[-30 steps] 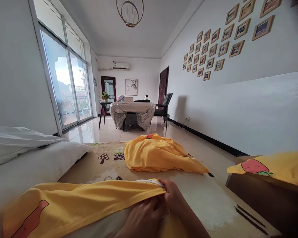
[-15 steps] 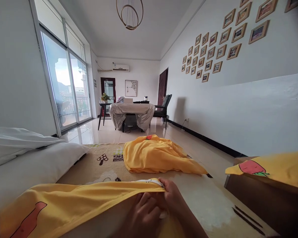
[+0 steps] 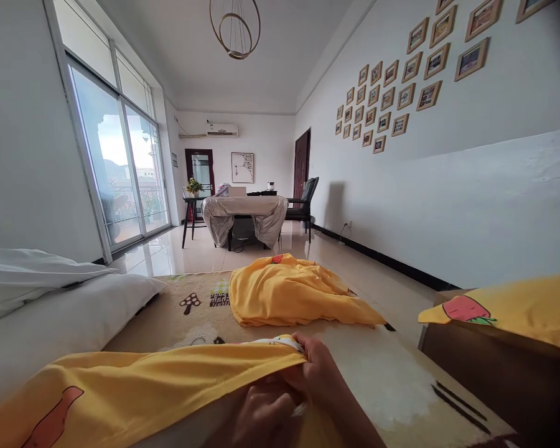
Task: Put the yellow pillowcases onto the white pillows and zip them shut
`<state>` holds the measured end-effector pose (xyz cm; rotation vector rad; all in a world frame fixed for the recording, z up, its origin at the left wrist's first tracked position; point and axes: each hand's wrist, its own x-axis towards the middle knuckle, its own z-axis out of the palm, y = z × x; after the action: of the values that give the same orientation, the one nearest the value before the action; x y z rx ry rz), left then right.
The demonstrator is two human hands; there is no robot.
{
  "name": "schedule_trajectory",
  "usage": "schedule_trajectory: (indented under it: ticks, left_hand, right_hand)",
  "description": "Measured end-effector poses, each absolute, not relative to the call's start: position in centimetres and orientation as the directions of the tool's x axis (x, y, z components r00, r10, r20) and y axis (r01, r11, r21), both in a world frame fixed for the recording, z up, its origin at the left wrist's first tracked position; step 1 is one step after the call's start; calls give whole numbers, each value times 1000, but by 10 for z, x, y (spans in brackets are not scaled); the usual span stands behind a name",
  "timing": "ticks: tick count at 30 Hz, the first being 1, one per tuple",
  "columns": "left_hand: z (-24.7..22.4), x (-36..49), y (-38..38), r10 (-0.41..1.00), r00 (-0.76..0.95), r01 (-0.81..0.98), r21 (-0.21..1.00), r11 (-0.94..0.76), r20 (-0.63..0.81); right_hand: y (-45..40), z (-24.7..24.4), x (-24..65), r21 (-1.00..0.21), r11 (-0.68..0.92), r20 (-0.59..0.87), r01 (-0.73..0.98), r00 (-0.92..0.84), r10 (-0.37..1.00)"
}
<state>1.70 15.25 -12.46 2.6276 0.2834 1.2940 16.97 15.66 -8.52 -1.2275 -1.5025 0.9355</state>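
A yellow printed bed cover [image 3: 158, 373] stretches across the foreground, with a red cartoon figure at its left and a strip of white printed fabric showing at its top right. My right hand [image 3: 315, 361] is closed round its right-hand corner, fingers over the top edge. Below that edge, close to the right hand, is my left hand [image 3: 266, 410], its fingers curled in. The left fingertips are hidden under the cloth and in shadow, so what they pinch is unclear. Another yellow cloth [image 3: 294, 295] lies crumpled on the beige rug [image 3: 182, 320] in front.
White pillows or cushions [image 3: 70, 311] lie at the left. On the right, a third yellow cloth [image 3: 518, 311] with a red print drapes over a brown box [image 3: 494, 373]. Farther off stand a covered table [image 3: 242, 205] and a black chair [image 3: 303, 202].
The view has shifted slightly, moving the room a little left in the picture. My left hand has moved slightly down and farther under the cover's edge. My right hand keeps its hold.
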Motion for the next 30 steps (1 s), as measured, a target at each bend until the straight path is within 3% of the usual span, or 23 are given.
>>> schedule_trajectory:
  ticks: [3, 6, 12, 19, 30]
  left_hand:
    - [-138, 14, 151, 479, 501, 261, 402, -878, 721]
    - [-144, 14, 150, 731, 422, 422, 598, -682, 536]
    - [-134, 19, 155, 861, 440, 300, 863, -407, 253]
    - [-153, 10, 155, 878, 312, 227, 869, -439, 362]
    - [-153, 24, 162, 901, 325, 40, 948, -316, 286]
  right_hand:
    - [154, -81, 170, -940, 211, 206, 268, -49, 977]
    - [152, -79, 170, -935, 219, 208, 278, -71, 976]
    - [152, -82, 172, -917, 242, 231, 318, -72, 970]
    - [155, -85, 176, -892, 229, 222, 390, -64, 973]
    - [154, -85, 171, -878, 231, 213, 418, -90, 973]
